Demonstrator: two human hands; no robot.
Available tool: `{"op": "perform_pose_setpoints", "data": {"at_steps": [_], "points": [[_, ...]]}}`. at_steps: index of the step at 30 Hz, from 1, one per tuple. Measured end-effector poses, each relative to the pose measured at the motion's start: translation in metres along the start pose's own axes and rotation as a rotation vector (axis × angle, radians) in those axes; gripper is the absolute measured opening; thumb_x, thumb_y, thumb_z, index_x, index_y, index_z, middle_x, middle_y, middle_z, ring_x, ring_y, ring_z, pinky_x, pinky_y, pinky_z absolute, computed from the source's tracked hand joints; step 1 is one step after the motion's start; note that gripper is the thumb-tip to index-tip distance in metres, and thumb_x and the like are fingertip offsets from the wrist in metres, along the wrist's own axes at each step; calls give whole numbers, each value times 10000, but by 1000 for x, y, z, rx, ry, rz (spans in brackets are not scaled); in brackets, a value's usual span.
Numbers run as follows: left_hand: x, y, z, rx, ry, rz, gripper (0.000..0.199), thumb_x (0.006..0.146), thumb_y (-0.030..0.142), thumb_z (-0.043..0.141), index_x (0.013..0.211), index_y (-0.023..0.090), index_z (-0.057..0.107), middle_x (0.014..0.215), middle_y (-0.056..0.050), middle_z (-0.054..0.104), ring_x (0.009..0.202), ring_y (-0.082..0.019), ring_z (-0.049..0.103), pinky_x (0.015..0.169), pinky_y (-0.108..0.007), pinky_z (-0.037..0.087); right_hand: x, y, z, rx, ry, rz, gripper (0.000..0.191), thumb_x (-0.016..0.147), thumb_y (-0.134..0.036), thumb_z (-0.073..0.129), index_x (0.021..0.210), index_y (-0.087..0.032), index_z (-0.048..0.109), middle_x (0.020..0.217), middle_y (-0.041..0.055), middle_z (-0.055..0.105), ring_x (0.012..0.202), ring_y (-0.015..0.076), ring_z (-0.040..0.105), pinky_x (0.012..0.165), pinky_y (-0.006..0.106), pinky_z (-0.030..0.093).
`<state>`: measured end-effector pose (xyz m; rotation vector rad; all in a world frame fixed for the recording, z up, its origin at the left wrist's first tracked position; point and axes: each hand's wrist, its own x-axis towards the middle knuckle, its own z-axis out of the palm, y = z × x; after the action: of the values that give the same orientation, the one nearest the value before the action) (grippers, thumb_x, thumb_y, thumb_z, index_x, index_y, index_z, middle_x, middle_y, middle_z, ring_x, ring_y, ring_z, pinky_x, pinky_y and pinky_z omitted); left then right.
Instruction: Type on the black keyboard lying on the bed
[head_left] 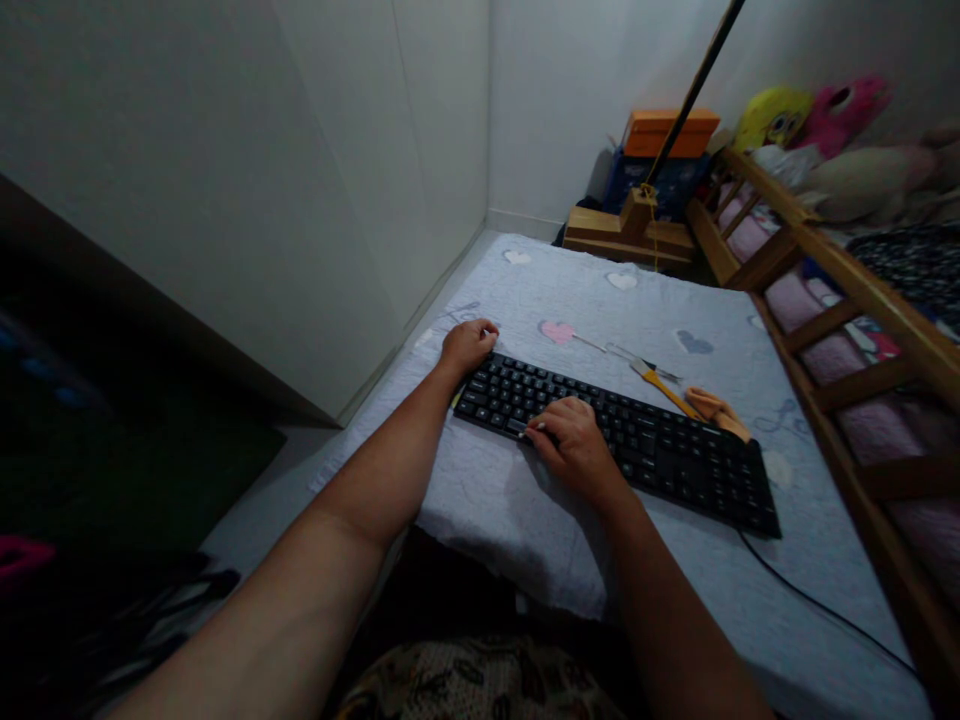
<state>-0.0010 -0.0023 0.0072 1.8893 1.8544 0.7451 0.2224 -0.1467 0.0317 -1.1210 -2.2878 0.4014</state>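
A black keyboard [660, 445] lies at a slant on a pale cloth [510, 510] patterned with hearts. At its far left corner rests my left hand [470, 345], fingers curled against the keyboard's end. My right hand [571, 435] is over the lower left keys, its fingers pinched on a thin white-tipped stick [534, 429], probably a cotton swab. Behind the keyboard lie a brush with a yellow handle [667, 390], a thin white stick [589, 343], a tweezer-like metal tool [624, 352] and a crumpled orange cloth [718, 411].
The keyboard's black cable [825, 608] runs off to the lower right. A wooden rail [847, 290] borders the right side, with plush toys [776, 115] beyond. A wooden stand [626, 235] and an orange box [670, 132] are at the back. A pale panel [360, 180] rises on the left.
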Motion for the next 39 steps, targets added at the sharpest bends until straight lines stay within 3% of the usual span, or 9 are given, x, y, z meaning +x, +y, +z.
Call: {"op": "perform_pose_setpoints", "data": {"at_steps": [20,39], "points": [[-1,-1,0,-14,1,-4,304,857,310,556,1051,206,765,808,-34,708,797,-187,615,753,-282,453,-7,10,-20,26,-28,55,182,850,-147,529,704,-206,621,723,29,624,785,194,528,786,353,360],[-4,2,-3,4,1,1,303,869,294,552,1058,195,767,848,-41,717,797,-184,614,781,-285,458,-10,11,-26,33,-50,60,193,874,-156,551,707,-208,632,720,25,621,802,200,535,828,377,370]]}}
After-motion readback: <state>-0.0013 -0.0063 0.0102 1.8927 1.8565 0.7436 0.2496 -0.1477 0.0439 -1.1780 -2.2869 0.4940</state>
